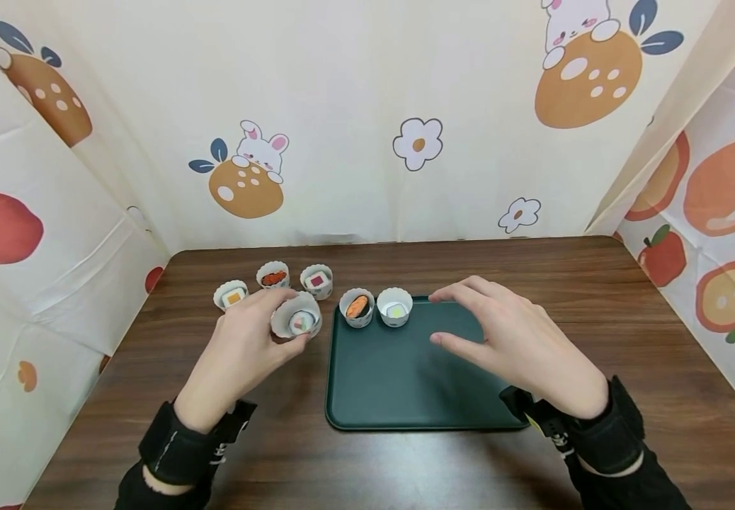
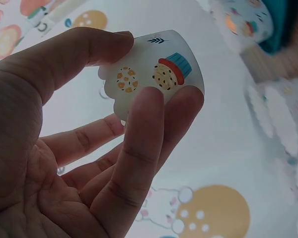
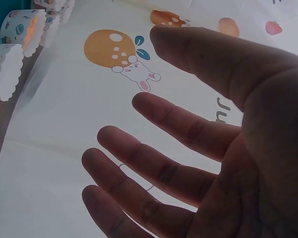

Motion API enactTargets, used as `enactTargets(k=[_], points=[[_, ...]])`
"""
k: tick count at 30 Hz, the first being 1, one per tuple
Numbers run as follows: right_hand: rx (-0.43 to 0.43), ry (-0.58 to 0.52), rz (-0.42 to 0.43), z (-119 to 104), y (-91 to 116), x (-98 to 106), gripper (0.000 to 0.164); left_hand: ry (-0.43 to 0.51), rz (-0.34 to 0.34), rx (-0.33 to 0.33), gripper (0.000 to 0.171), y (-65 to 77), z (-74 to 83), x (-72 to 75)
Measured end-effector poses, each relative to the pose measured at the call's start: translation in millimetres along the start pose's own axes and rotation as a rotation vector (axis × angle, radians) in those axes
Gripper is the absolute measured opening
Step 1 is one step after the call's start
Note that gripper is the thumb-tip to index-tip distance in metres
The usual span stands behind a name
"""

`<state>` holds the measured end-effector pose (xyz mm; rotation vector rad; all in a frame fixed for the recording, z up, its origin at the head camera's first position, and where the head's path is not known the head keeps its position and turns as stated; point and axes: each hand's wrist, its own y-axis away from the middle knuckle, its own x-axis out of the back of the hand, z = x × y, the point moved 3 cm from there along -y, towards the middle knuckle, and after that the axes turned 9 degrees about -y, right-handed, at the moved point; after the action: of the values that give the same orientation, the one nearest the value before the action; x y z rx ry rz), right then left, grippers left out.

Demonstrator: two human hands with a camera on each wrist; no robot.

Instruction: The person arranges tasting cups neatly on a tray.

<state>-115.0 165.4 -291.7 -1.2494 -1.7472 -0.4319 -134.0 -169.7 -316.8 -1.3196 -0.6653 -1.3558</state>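
My left hand (image 1: 243, 347) grips a scalloped paper cup (image 2: 161, 69) between thumb and fingers, left of the green tray. Inside that cup sits a sushi roll piece (image 1: 302, 322) with a white rim. The cup's side carries a cupcake print in the left wrist view. Over the right part of the tray (image 1: 399, 397) hovers my right hand (image 1: 514, 333), its fingers spread and holding nothing. On the tray's back left stand a cup with orange-topped sushi (image 1: 357, 307) and, beside it, a cup with a white and green piece (image 1: 396, 310).
Behind my left hand, on the wooden table (image 1: 278, 453), stand three more cups: one with a yellow-topped piece (image 1: 234, 296), one with red topping (image 1: 274, 278) and one with a dark-red-centred piece (image 1: 317, 280). A printed cloth (image 1: 355, 85) hangs along the table's back edge.
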Motion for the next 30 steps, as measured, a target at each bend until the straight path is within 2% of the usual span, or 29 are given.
enactTargets(k=[8,15,22,30], points=[[0.007,-0.009,-0.004,2.6,-1.4,-1.7,0.046,0.047,0.03,-0.06,0.053,-10.9,23.8,-2.0],[0.005,-0.005,0.007,5.3,-1.9,-1.8,0.045,0.126,0.041,-0.112,0.053,-18.7,44.8,-5.7],[0.003,-0.019,0.005,6.6,-4.5,-4.8,0.045,0.11,0.051,-0.179,0.054,-26.2,67.2,-10.7],[0.012,-0.051,0.002,4.9,-7.1,-11.0,0.043,0.137,0.084,-0.278,0.054,-28.6,86.0,-19.5]])
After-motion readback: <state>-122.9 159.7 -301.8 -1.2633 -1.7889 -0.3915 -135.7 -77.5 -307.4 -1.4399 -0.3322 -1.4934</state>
